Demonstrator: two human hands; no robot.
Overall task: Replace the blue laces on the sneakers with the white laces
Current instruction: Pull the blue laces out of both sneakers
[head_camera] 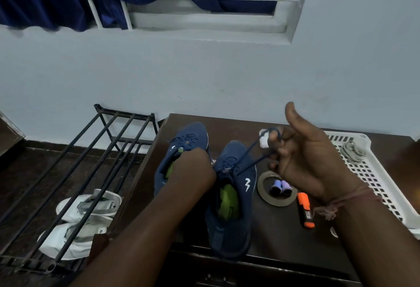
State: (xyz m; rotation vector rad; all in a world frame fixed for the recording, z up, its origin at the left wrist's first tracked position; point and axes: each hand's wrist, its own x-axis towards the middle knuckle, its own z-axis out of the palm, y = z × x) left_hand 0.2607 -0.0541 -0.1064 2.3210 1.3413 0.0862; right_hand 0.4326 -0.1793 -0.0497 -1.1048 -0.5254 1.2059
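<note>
Two navy sneakers stand side by side on a dark table [272, 236]. My right hand [304, 155] is raised above the table and grips the blue lace [251, 155], which runs taut from the right sneaker [229, 198] up to my curled fingers. My left hand [193, 168] rests on the right sneaker near its top eyelets, its fingers hidden behind the wrist. The left sneaker [181, 143] still carries its blue lace. A bundle of white laces [353, 151] lies in the white tray [372, 173] at the right.
A tape roll [263, 186] with two small spools inside it and an orange highlighter [305, 209] lie right of the sneakers. A small white object [263, 138] sits behind my right hand. Left of the table, a metal shoe rack [75, 168] holds white sneakers [86, 218].
</note>
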